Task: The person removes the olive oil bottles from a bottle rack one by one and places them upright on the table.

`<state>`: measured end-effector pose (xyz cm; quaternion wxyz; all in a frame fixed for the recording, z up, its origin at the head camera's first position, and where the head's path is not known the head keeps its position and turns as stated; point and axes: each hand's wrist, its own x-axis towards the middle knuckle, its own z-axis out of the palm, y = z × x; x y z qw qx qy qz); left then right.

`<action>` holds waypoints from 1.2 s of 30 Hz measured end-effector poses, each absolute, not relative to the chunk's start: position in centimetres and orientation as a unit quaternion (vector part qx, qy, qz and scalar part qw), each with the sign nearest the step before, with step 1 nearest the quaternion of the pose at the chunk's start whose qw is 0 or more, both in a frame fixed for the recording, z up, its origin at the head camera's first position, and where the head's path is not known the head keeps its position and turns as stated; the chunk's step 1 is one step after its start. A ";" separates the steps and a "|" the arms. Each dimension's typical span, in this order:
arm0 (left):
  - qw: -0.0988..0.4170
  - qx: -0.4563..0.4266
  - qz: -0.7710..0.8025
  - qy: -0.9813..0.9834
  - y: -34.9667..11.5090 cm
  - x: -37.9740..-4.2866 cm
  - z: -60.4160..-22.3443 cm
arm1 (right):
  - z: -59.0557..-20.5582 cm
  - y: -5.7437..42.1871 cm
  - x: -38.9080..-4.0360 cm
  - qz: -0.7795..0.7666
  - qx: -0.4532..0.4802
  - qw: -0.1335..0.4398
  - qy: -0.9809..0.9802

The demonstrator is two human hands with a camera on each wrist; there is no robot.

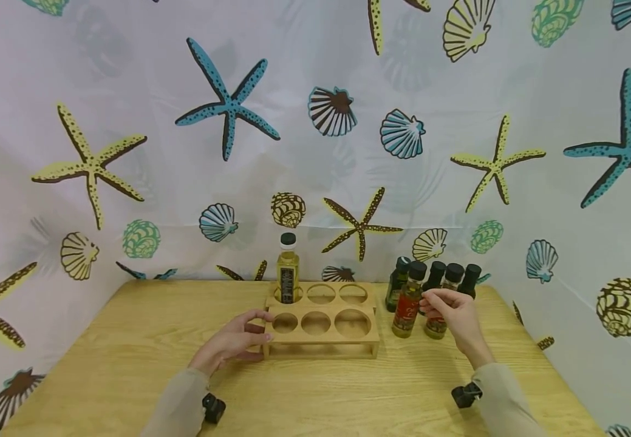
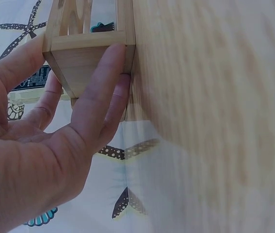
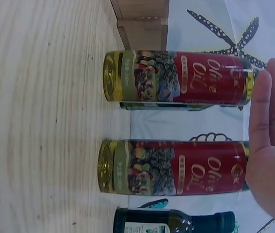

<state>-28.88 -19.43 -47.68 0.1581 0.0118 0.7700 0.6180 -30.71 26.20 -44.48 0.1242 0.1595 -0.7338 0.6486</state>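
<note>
A wooden bottle rack (image 1: 322, 335) with two tiers of round holes stands on the table. One slim bottle of yellow oil (image 1: 288, 273), dark-capped and black-labelled, stands in its back left hole. My left hand (image 1: 235, 340) touches the rack's left end, its fingers spread along the wooden end panel (image 2: 79, 70). Right of the rack, an olive oil bottle (image 3: 176, 77) with a red label stands upright. Fairly straight fingers of my right hand (image 1: 452, 312) reach beside its neck. A second red-labelled olive oil bottle (image 3: 176, 167) stands close by, partly behind that hand in the head view.
Dark green bottles with black caps, such as one (image 1: 397, 285) at the left of the group, stand behind the red-labelled pair. A cloth (image 1: 293, 164) printed with starfish and shells hangs behind and at both sides of the wooden table (image 1: 315, 400).
</note>
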 end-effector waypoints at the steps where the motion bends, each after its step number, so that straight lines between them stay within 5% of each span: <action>1: 0.158 0.014 0.619 0.770 -19.4 -28.9 -47.6 | -44.5 26.0 -30.7 0.642 0.163 0.121 -0.739; 36: 0.165 0.026 0.627 0.761 -19.6 -28.9 -47.6 | -45.2 17.4 -31.5 0.671 0.195 0.015 -0.715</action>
